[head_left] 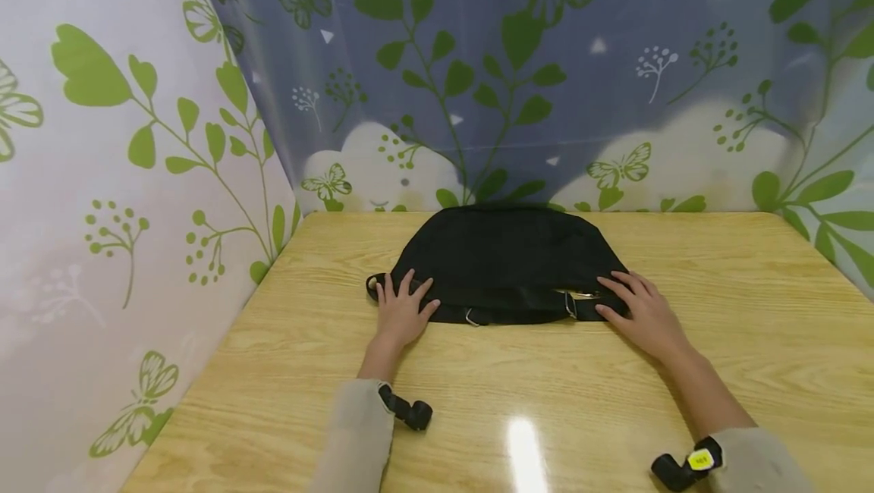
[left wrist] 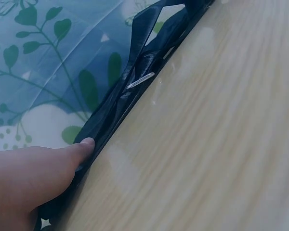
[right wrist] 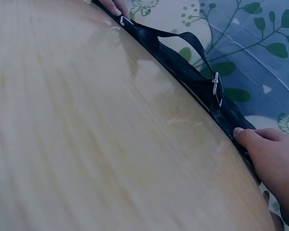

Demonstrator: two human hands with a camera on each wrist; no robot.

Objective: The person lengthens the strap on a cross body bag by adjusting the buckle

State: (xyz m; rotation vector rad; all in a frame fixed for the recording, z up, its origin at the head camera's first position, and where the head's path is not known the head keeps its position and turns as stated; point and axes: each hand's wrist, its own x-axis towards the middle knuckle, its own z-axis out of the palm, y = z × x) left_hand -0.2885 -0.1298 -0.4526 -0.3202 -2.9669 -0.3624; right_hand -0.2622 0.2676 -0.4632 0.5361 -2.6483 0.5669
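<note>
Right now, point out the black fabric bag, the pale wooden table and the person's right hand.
Black fabric bag (head_left: 505, 250), head view: centre of its body.
Pale wooden table (head_left: 478, 372), head view: bare surface.
Right hand (head_left: 642, 315), head view: its back.

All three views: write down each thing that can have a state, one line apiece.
Black bag: lying flattened on the table
Strap: bowed up in the middle
Left hand: resting on the bag, fingers spread
Right hand: resting on the bag's other end

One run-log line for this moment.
black bag: lies on wooden table | left hand: rests on bag's left end | right hand: rests on bag's right end
</note>
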